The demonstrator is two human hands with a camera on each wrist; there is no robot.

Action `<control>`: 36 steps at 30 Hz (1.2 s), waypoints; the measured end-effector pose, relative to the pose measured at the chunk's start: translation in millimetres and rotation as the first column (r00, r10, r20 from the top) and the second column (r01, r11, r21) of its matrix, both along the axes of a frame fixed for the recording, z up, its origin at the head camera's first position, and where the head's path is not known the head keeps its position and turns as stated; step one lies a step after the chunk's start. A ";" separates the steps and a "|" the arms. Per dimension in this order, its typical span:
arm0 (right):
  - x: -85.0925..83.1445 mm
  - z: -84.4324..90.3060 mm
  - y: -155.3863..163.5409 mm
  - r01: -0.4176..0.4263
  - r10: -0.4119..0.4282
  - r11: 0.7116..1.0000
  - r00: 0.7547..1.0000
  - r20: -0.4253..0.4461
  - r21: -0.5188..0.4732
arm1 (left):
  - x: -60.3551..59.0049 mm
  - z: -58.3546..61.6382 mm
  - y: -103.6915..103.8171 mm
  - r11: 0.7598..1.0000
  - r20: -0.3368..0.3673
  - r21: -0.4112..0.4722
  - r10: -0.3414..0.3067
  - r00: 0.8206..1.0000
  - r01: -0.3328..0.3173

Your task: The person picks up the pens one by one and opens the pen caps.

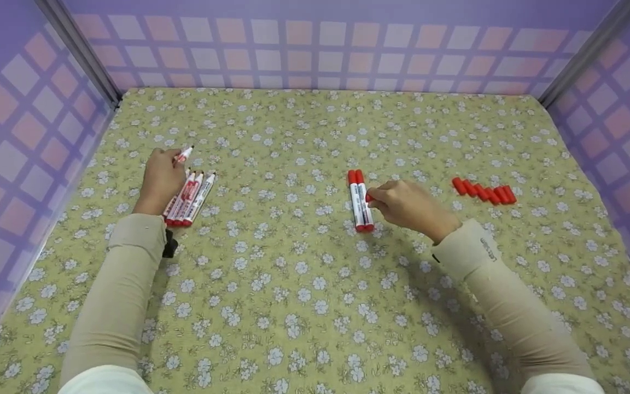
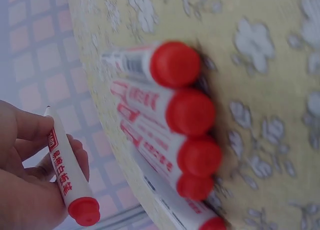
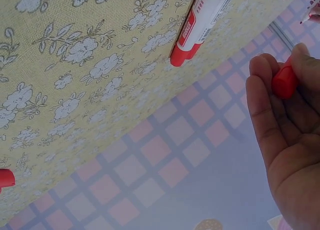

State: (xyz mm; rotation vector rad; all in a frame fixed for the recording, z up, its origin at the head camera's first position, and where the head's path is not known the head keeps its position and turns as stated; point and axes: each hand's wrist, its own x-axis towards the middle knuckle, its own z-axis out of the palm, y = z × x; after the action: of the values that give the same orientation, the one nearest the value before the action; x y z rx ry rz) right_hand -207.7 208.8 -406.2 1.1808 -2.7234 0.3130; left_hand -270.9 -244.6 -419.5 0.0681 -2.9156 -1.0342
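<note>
The left hand (image 1: 161, 180) is at the left of the table (image 1: 315, 306), fingers curled round one uncapped red whiteboard marker (image 1: 184, 155), nib pointing to the far side. Touching that hand on its right lies a row of uncapped markers (image 1: 190, 198), side by side, red end plugs toward the near side; the parallel layout probably keeps them from rolling and easy to take singly. At the centre, two capped markers (image 1: 361, 200) lie touching each other, caps toward the far side, set apart from the uncapped stock. The right hand (image 1: 410, 207) is just beside them on the right, fingertips pinching a red cap (image 3: 285, 81). Further right, a row of loose red caps (image 1: 484, 192) lies in contact. No container is in view; all items rest directly on the floral cloth.
</note>
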 end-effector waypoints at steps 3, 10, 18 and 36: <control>0.0 -0.7 -0.1 0.003 -0.003 1.000 1.000 0.000 0.004 | 2.6 -1.5 -8.4 1.000 0.038 0.011 0.028 0.999 -0.028; 0.5 -1.6 1.0 -0.005 0.005 1.000 1.000 0.020 0.002 | 5.2 -6.4 -24.6 0.994 0.066 -0.048 0.098 0.993 -0.095; 0.8 -2.1 2.5 -0.006 0.007 1.000 0.999 0.051 -0.014 | 9.4 -12.2 -40.0 0.992 0.164 -0.055 0.117 0.979 -0.110; 0.6 0.2 4.5 -0.012 0.015 0.998 0.999 0.047 -0.059 | 14.3 -17.2 -53.9 0.990 0.214 -0.099 0.122 0.969 -0.102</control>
State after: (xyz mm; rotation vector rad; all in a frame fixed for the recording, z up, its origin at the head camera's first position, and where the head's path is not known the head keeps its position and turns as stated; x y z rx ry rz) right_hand -207.1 213.3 -405.9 1.1909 -2.7269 0.4253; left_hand -256.6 -298.4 -436.7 0.3625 -3.1048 -0.9359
